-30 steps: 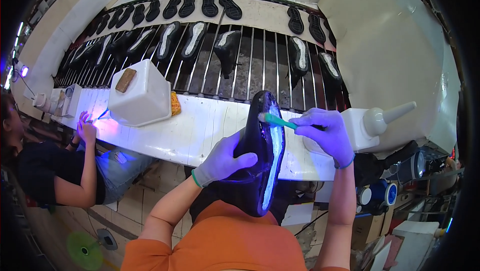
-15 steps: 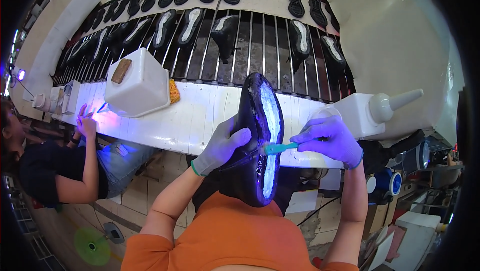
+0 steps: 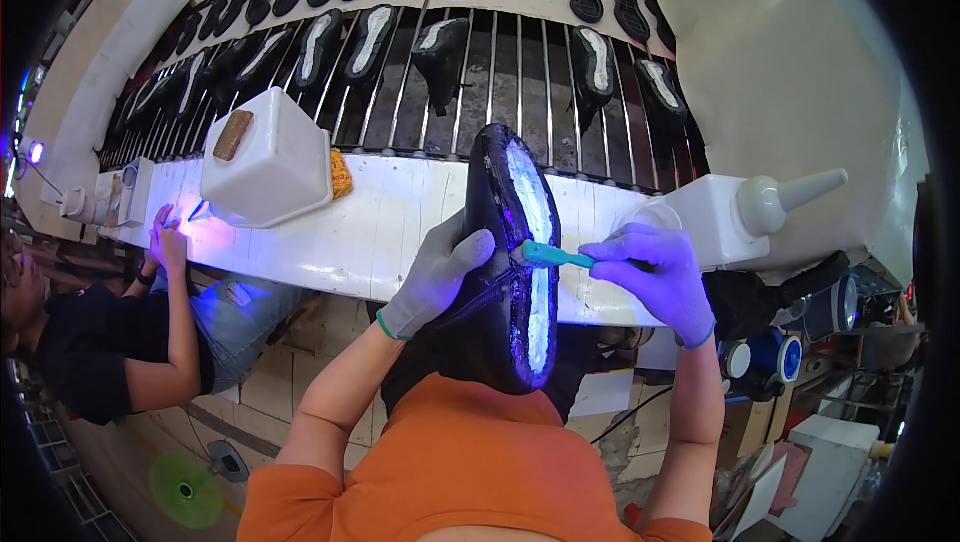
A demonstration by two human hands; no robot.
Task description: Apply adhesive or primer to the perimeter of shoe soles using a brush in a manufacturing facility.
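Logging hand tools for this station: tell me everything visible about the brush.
The brush is small, with a slim teal handle, plastic by its look, and a short tuft of pale bristles. It lies nearly level in view, bristles leftward, meeting the upturned shoe's bottom edge around mid-length. The gloved right hand pinches the other end, hiding its tip.

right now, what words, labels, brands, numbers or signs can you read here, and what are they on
None can be read in this view.
Turquoise brush in the right hand: no lettering I can make out.
Black shoe in the left hand: none I can make out.
White nozzle bottle: none I can make out.
Co-worker's dark shirt: any pale chest marking is too small to read.
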